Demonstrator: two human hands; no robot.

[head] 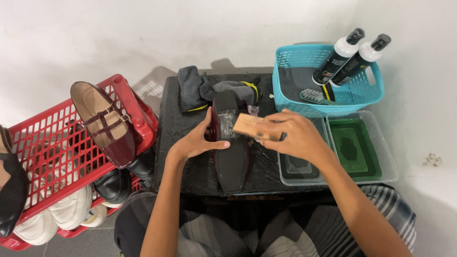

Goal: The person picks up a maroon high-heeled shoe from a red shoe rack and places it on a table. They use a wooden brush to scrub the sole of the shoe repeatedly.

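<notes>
Striped trousers (285, 233) fill the near edge of the view, and just beyond them stands a low black table (183, 162) wrapped in shiny plastic. At its middle a dark maroon shoe (231, 147) lies sole-up, toe toward the front edge. The left hand (200, 138) is clamped on the shoe's left side, thumb across the sole. The right hand (290, 133) has its fingers closed on a wooden-backed brush (250, 126), pressed against the sole near the heel, where whitish foam shows.

Grey socks (204, 90) with yellow trim lie bunched at the table's back edge. On the right side sit two clear plastic trays (388, 157), one lined black, one green. Behind them a turquoise basket (295, 62) holds two white bottles (350, 54) with black caps and a small green brush (316, 97). Left of the table, a red crate (47, 138) carries the matching maroon strap shoe (107, 126), with black and white shoes stacked beneath.
</notes>
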